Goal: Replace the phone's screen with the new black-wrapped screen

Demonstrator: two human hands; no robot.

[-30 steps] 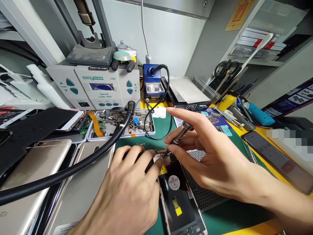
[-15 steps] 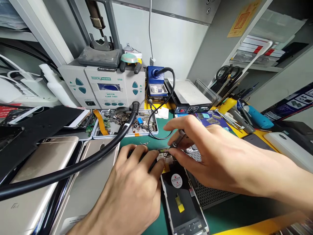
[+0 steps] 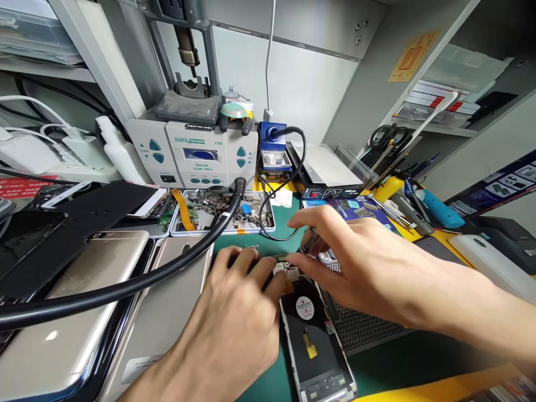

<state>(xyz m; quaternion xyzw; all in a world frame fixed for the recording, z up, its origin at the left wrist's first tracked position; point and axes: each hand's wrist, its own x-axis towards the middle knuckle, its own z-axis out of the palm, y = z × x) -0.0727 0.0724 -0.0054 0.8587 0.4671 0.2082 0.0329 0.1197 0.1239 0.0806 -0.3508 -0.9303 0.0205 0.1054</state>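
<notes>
The place is identified as an electronics repair workshop, with phone repair indicated by an opened phone at 6 o'clock. A control unit marked "QUICK 861DW", "LEAD FREE", "TEMP" and "ESD" is positioned at 11 o'clock. A blue tool stand is placed at 12 o'clock. The worktop is covered by a green mat. Loose circuit boards are contained in a shallow tray at 11 o'clock. Several gold-coloured phones are laid at 8 o'clock. Scissors and other hand tools are kept at 2 o'clock.
</notes>
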